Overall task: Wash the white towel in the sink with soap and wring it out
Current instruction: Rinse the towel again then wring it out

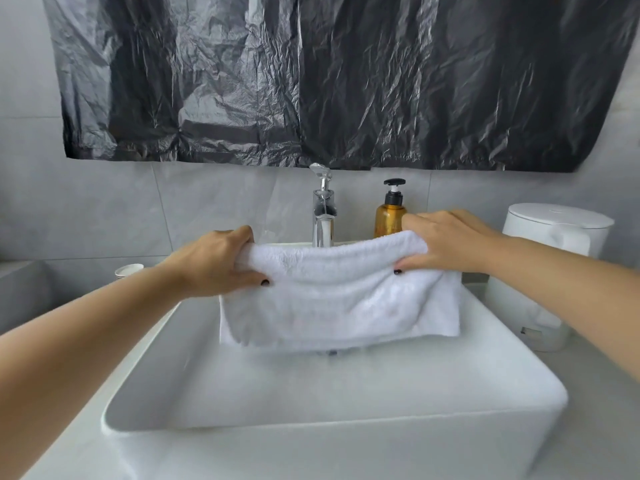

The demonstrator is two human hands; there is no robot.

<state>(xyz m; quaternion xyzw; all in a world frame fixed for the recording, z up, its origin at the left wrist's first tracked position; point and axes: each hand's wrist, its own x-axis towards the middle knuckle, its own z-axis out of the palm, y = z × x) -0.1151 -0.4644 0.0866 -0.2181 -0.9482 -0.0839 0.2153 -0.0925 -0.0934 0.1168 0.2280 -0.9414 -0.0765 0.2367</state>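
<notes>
Both hands, left hand (221,263) and right hand (446,242), hold the white towel (337,299) stretched above the sink (332,407), fingers (408,263) pinching its top edge; lowering it squarely under the faucet (322,209) would soak it evenly before soap (390,214).

Towel (339,299): plain white, with a ribbed terry texture, at the centre of the frame.
Sink (332,407): plain white, across the lower half.
Plastic sheet (346,77): glossy black, streaked with grey creases, across the top.
Wall tiles (86,209): pale grey, faintly mottled.
Faucet (322,209): shiny silver chrome.
Soap bottle (389,216): amber, topped by a black pump.
Bin (550,258): white, at the right edge.
Thumbnails: painted black on both hands.
Counter (606,393): light grey.
</notes>
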